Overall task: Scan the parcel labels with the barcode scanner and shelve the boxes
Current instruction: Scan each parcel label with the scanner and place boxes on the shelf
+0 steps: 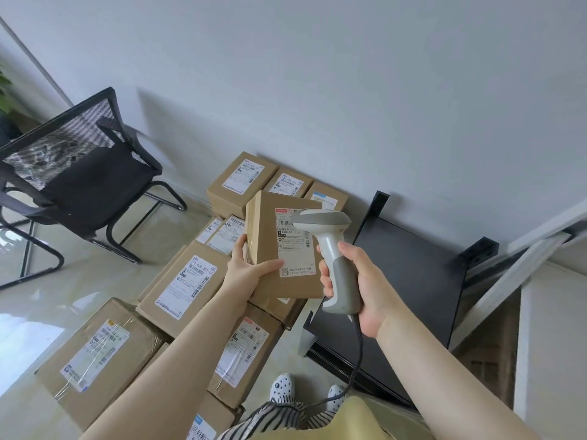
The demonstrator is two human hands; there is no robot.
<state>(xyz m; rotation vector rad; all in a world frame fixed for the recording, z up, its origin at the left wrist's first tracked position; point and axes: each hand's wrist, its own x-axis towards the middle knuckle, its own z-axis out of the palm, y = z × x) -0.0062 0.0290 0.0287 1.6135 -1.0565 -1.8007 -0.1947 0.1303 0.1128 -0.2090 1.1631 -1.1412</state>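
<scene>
My left hand (246,269) grips a small brown cardboard box (270,246) from its left side, thumb across the front, holding it up with its white shipping label (295,249) facing me. My right hand (359,281) grips the handle of a white and grey corded barcode scanner (330,246). The scanner's head hangs over the upper right part of the label and hides some of it. Its dark cable (357,360) runs down toward my body.
Several labelled cardboard boxes (181,287) lie on the glossy floor below and behind the held box, up to the wall. A low black shelf (409,281) stands at right beside white furniture (552,344). A black mesh chair (79,179) sits at left.
</scene>
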